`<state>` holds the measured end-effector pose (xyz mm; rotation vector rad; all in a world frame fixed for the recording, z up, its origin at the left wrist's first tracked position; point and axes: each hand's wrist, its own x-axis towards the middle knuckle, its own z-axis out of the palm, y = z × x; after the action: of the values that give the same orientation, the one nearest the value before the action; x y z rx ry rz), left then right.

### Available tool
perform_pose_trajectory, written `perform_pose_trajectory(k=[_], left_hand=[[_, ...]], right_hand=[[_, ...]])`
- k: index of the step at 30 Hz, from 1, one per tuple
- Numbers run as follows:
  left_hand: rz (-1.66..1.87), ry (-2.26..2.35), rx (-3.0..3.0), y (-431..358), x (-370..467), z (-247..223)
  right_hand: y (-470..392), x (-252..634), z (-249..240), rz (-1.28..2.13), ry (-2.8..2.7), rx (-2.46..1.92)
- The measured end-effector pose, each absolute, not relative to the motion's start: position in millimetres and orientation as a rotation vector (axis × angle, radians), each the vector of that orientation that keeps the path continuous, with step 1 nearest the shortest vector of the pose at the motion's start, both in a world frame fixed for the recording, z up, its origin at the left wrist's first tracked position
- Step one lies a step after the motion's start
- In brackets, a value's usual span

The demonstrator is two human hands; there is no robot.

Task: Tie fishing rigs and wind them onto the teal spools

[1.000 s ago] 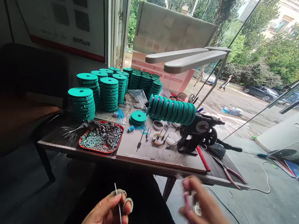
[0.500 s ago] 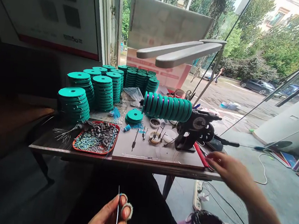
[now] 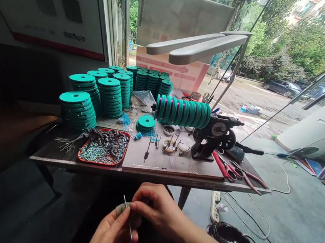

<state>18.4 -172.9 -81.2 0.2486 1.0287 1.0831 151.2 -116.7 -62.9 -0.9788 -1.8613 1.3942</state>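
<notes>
In front of my lap, low in the head view, my left hand [image 3: 112, 228] pinches a thin metal rod [image 3: 125, 200] between thumb and fingers. A pale wrap [image 3: 119, 209] covers a fingertip of that hand. My right hand [image 3: 157, 210] meets it from the right, its thumb and index finger pressed together beside the rod. Whatever those fingertips grip, if anything, is too small or hidden to tell. Both hands are below the table's front edge, apart from the tabletop.
A red tray [image 3: 101, 162] of small parts stands left of a hand-cranked winder [image 3: 213, 136] carrying green spools [image 3: 183, 112]. Scissors [image 3: 231, 173] and pliers [image 3: 251, 179] lie at the right edge. Stacked green spools [image 3: 78, 109] fill the back left. A lined bin [image 3: 226, 230] stands below right.
My right hand has left the table's right edge and come down to my left hand, uncovering the scissors and pliers. My left hand still holds the rod, now tilted more. The view has shifted slightly.
</notes>
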Motion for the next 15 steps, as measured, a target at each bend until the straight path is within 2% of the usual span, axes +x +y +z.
perform_pose_trajectory(k=[4,9,15], left_hand=[[1.125,1.146,0.513,-170.6,16.4,-80.3],[1.135,1.128,0.459,-173.0,17.2,-81.0],[1.161,1.087,0.443,-173.3,19.0,-86.1]], right_hand=[[-121.7,145.8,-68.4,1.619,-1.599,-1.006],[-120.7,139.4,-78.9,1.948,-1.231,-0.882],[-123.2,134.4,-80.3,2.013,-1.066,-0.855]])
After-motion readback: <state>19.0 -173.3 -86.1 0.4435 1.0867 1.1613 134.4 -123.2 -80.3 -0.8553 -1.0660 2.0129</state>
